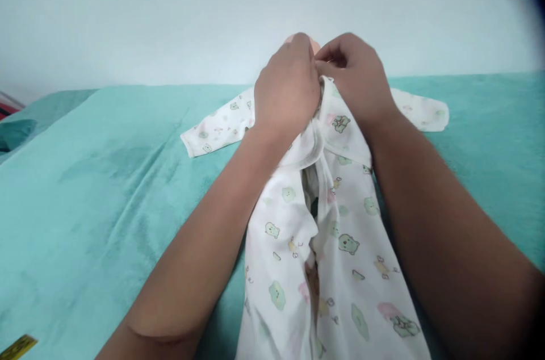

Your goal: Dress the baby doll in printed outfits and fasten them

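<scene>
A white baby romper [349, 218] printed with green and pink animals lies front up, its sleeves spread to both sides. Its front is open down the middle, where something skin-toned shows inside. My left hand [292, 79] is closed at the neckline, its fingertips mostly hidden behind the hand. Beside it, my right hand [357, 73] pinches at the collar with thumb and forefinger together. Behind my left hand a pinkish rounded shape [315, 45] peeks out, mostly hidden.
A turquoise plush cover [106, 189] lies under the romper, with folds on the left. A pale wall [170, 13] rises behind it. The end of a yellow and black strip [19, 347] shows at the bottom left. Dark red cloth [7, 110] sits at the far left edge.
</scene>
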The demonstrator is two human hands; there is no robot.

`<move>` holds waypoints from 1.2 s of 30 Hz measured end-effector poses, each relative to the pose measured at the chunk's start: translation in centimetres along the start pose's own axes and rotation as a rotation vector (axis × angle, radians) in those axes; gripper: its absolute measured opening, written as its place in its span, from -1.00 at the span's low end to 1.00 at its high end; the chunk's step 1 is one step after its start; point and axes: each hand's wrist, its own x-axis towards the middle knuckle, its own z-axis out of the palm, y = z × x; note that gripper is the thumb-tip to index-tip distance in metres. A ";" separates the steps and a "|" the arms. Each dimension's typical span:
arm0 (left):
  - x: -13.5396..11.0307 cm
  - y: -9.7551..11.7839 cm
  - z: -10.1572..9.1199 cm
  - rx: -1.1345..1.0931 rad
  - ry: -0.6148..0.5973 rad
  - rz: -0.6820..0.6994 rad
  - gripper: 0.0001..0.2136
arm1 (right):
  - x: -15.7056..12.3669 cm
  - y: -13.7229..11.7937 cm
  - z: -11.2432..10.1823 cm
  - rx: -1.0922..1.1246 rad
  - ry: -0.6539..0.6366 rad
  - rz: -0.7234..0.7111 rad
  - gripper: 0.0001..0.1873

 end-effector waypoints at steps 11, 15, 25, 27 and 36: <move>-4.9 1.8 -3.1 -0.291 -0.161 -0.021 -0.88 | -8.1 -0.2 -1.6 0.051 -0.173 -0.138 -0.56; -7.8 1.5 -4.7 -0.349 -0.163 -0.024 -0.86 | -11.7 -1.2 -2.3 -0.031 -0.040 -0.170 -0.68; -8.2 -0.2 -4.9 -0.399 -0.150 -0.093 -0.85 | -11.0 -3.4 -1.7 -0.346 0.010 -0.215 -0.88; -7.7 -0.5 -5.2 -0.423 -0.188 -0.090 -0.86 | -10.8 -3.5 -1.6 -0.369 0.006 -0.186 -0.92; -8.1 -0.4 -5.1 -0.338 -0.291 -0.076 -0.83 | -10.9 -2.7 -1.7 0.093 0.029 0.090 -0.81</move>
